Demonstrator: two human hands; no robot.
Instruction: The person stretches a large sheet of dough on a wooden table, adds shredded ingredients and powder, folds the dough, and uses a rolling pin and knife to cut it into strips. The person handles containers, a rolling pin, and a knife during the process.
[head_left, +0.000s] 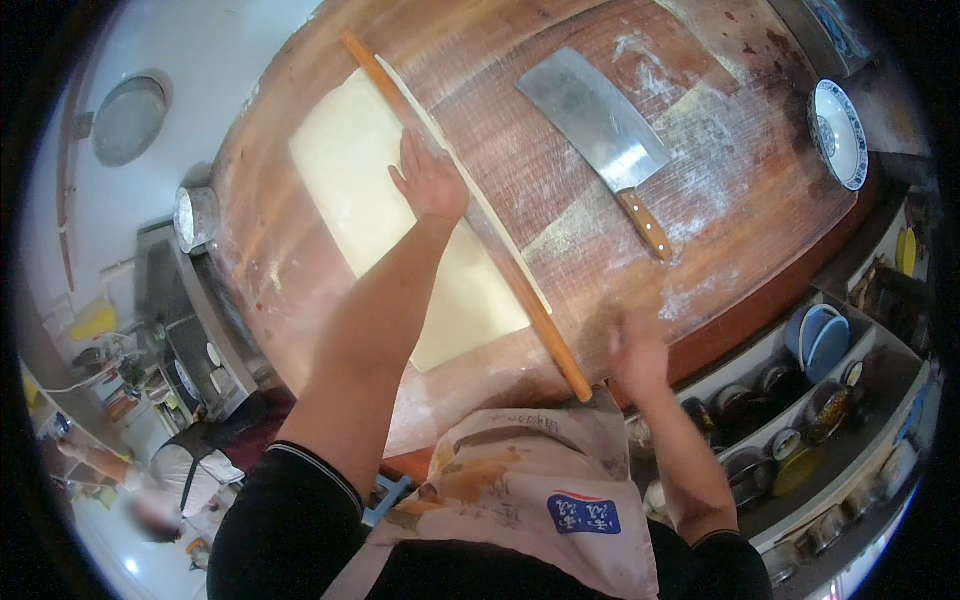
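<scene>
A long wooden rolling pin (551, 330) lies diagonally over a large flat sheet of pale dough (349, 165) on the floured wooden board (480, 97). The dough's right edge shows as a narrow strip beyond the pin. My left hand (435, 180) rests on the middle of the pin, palm down, fingers extended and the thumb spread over the dough. My right hand (639, 349) is blurred, off the pin, above the board's near edge; its fingers are unclear. A cleaver (596, 124) with a riveted wooden handle lies flat to the right of the dough.
A blue-patterned white bowl (838, 135) stands at the board's right edge, a metal container (196, 217) beyond its left edge. Shelves at lower right hold jars and a blue bucket (823, 345). Another person (187, 480) is at lower left. Loose flour dusts the board.
</scene>
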